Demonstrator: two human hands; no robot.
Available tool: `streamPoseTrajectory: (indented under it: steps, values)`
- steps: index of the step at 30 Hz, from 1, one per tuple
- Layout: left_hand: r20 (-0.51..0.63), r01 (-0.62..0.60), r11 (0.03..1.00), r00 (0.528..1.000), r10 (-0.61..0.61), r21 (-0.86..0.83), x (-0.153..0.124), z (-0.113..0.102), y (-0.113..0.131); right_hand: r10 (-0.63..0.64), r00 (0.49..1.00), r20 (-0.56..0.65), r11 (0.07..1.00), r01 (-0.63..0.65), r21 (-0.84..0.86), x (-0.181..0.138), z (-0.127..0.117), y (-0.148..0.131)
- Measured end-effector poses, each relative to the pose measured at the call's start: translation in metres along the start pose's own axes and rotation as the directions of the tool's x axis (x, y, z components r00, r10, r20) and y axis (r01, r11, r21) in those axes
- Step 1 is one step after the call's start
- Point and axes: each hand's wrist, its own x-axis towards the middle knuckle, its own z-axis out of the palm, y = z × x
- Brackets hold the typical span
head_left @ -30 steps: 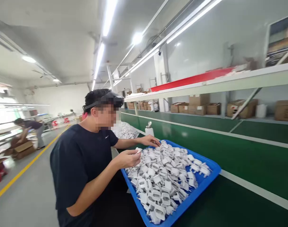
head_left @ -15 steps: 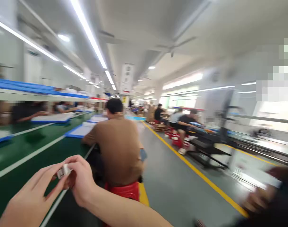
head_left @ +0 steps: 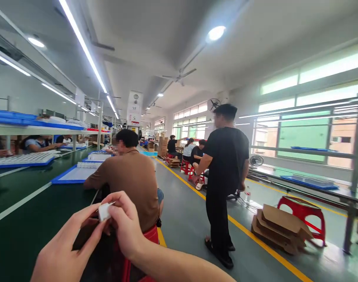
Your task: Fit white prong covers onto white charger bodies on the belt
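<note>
My left hand point(head_left: 63, 248) and my right hand point(head_left: 124, 223) are raised together at the bottom left, both pinched on a small white plug part point(head_left: 104, 211). The left fingers hold it from below and the left, the right thumb and fingers from the right. They hover over the edge of the green conveyor belt point(head_left: 23, 223). Just beyond my hands a person in a brown shirt point(head_left: 132, 180) sits on a red stool point(head_left: 149, 239), back to me.
A person in black point(head_left: 223, 172) stands in the grey aisle beside the yellow floor line point(head_left: 255, 244). Flat cardboard point(head_left: 280, 227) leans on a red stool point(head_left: 304, 211) at the right. Blue trays point(head_left: 71, 174) lie on the belt; other people work farther along the line.
The view swung from a co-worker at a blue tray of white parts to the aisle on the other side. My hands now hold the white part a little further right.
</note>
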Motion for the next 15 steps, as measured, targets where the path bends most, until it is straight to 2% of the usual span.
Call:
streamPoseTrajectory:
  steps: [3, 8, 11, 15]
  values:
    - [0.020, -0.016, 1.000, 1.000, 0.016, 0.003, 0.011, -0.020, 0.014, -0.139, 0.988, 0.068, 0.983, 0.146, -0.113, -0.002, 0.013, -0.019]
    - [-0.052, -0.058, 0.994, 0.997, 0.053, -0.088, 0.023, -0.036, 0.027, -0.343, 0.927, 0.151, 0.887, 0.373, -0.274, -0.002, 0.030, -0.042]
    - [-0.086, -0.065, 0.990, 0.995, 0.054, -0.127, 0.027, -0.041, 0.028, -0.389, 0.906, 0.167, 0.863, 0.422, -0.277, 0.000, 0.037, -0.045]
    - [-0.113, -0.067, 0.989, 0.992, 0.052, -0.133, 0.029, -0.047, 0.027, -0.354, 0.916, 0.189, 0.898, 0.390, -0.205, 0.001, 0.042, -0.042]
